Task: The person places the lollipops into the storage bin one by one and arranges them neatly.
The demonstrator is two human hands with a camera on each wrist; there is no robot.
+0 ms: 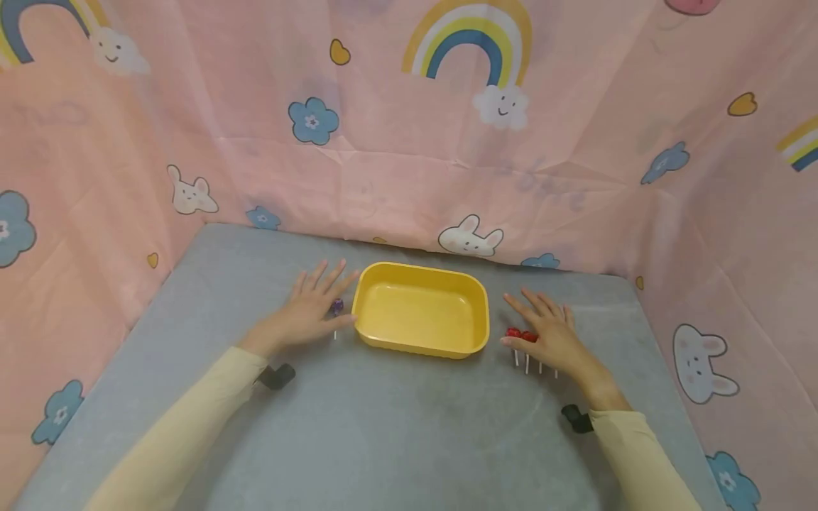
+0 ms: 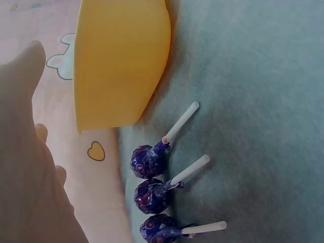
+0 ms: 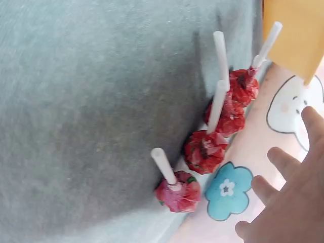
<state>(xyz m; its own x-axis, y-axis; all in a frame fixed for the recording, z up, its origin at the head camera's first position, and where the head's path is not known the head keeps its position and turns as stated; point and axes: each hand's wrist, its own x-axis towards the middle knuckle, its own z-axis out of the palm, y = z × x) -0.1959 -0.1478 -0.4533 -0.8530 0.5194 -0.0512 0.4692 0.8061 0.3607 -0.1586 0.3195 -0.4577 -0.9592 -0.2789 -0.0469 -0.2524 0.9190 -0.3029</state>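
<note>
A yellow plastic tub (image 1: 422,312) stands on the grey table between the two hands, with a bare bottom. To its left, my left hand (image 1: 309,309) spreads its fingers above purple-wrapped lollipops, its thumb tip at the tub's rim. The left wrist view has three of these lollipops (image 2: 152,196) in a row, white sticks pointing away from the hand. My right hand (image 1: 554,341), fingers apart, hovers over several red-wrapped lollipops (image 3: 205,152) lined up right of the tub. The end one is a pinker lollipop (image 3: 178,192). Neither hand grips anything.
A pink printed cloth (image 1: 396,163) hangs behind the table and along both sides. The grey tabletop (image 1: 409,433) stretches in front of the tub. Dark wrist mounts (image 1: 277,377) sit below both wrists, by the cream sleeves (image 1: 185,426).
</note>
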